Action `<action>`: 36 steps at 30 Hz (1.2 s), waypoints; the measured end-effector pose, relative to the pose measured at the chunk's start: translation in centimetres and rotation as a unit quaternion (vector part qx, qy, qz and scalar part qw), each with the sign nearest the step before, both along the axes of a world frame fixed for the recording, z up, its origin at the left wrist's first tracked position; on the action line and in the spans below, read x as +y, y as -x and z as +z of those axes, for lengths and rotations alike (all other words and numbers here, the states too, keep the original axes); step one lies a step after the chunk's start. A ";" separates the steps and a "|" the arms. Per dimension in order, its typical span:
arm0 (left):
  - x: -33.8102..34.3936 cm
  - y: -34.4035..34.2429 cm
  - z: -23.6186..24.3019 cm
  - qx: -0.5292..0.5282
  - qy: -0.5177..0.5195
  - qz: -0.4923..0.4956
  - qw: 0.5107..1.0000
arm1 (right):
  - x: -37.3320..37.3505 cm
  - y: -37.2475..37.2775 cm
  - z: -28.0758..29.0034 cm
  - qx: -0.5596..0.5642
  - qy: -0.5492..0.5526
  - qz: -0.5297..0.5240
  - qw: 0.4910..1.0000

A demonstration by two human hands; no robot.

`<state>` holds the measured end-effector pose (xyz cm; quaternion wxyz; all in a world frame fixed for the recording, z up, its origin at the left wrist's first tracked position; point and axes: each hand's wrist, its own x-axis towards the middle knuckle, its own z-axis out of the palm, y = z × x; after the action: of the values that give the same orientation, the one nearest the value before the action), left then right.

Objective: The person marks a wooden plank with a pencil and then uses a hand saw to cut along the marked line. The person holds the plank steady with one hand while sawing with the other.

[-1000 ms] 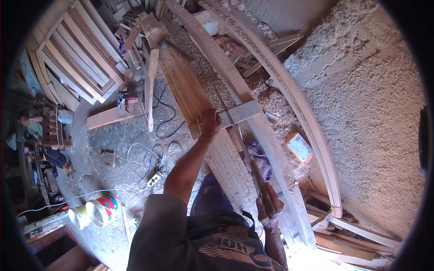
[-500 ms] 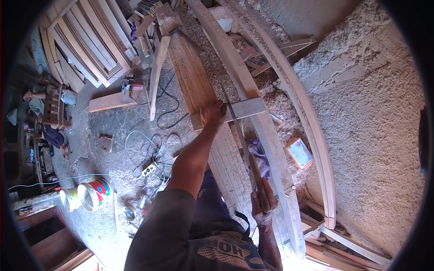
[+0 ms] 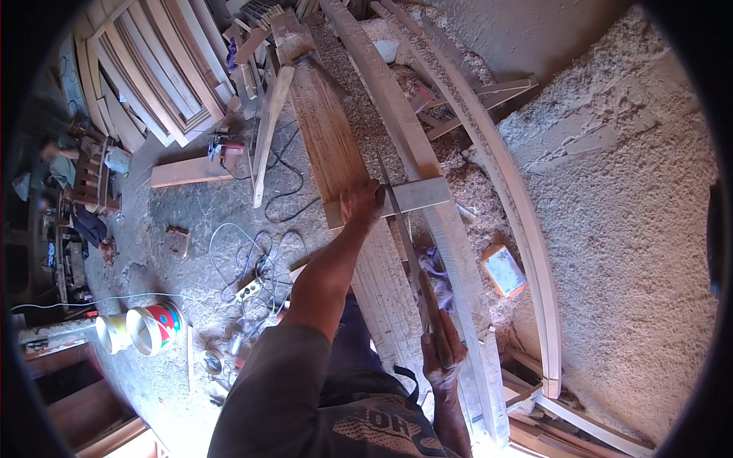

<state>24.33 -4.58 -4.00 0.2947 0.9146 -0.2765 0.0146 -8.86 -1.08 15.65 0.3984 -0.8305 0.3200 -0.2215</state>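
Observation:
A short pale wooden board (image 3: 420,195) lies crosswise over the long timbers. My left hand (image 3: 362,201) is closed on this board towards its left end, pressing it down. In my right hand (image 3: 444,347), lower down near my body, is the handle of a handsaw (image 3: 413,256). The narrow saw blade runs up and away from me, crossing the board just right of my left fingers. How deep the blade sits in the wood I cannot tell. Beneath the board stretches a long brown plank (image 3: 328,126).
A hammer-like tool (image 3: 324,74) lies on the plank's far end. To the right are an orange-and-white box (image 3: 504,272) and a long curved timber (image 3: 527,206). On the left floor are a power strip (image 3: 248,290), cables, a power tool (image 3: 227,152), buckets (image 3: 153,330) and a seated person (image 3: 84,206).
The saw has slid slightly forward, away from me, across the board. My left hand keeps its hold, and the whole view has shifted a little.

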 end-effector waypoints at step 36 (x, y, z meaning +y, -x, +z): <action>0.1 -0.6 -0.2 0.025 -0.053 -0.003 0.998 | -1.4 -3.0 1.2 0.003 -0.005 0.019 1.000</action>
<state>24.91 -4.47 -4.16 0.2532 0.9281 -0.2719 -0.0241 -5.82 -2.52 16.90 0.4056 -0.8353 0.3064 -0.2097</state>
